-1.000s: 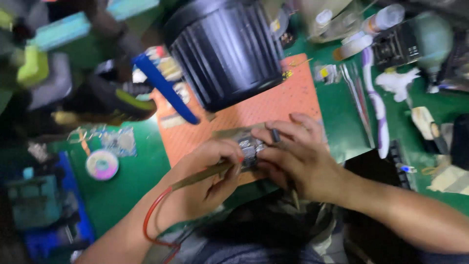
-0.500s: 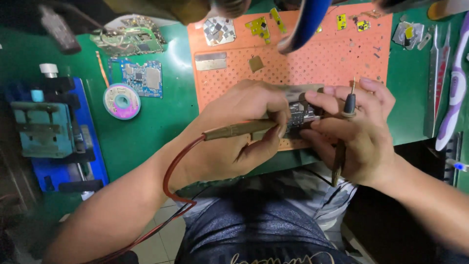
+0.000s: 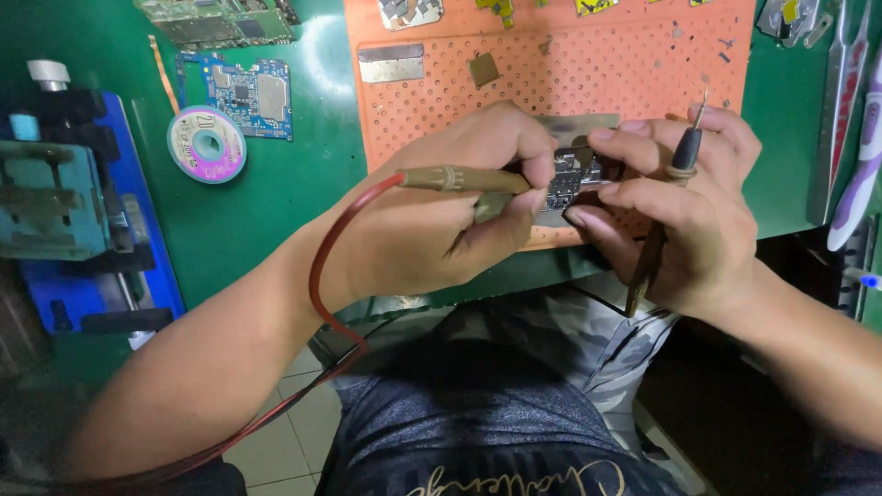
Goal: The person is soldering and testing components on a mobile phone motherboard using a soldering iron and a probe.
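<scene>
Red-wired probe (image 3: 459,178) gripped pen-like in left hand (image 3: 432,220); right hand (image 3: 680,220) pinches circuit board (image 3: 571,179) steady, black probe (image 3: 675,184) tucked between its fingers, at orange mat's (image 3: 570,83) near edge.

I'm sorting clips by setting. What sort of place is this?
Most likely an electronics repair bench: a green work mat with a perforated orange pad, loose circuit boards, a solder wick spool, and the left hand holding a red-wired probe.

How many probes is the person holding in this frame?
2: a probe with a red lead in the left hand, and a black-tipped probe in the right hand.
</scene>
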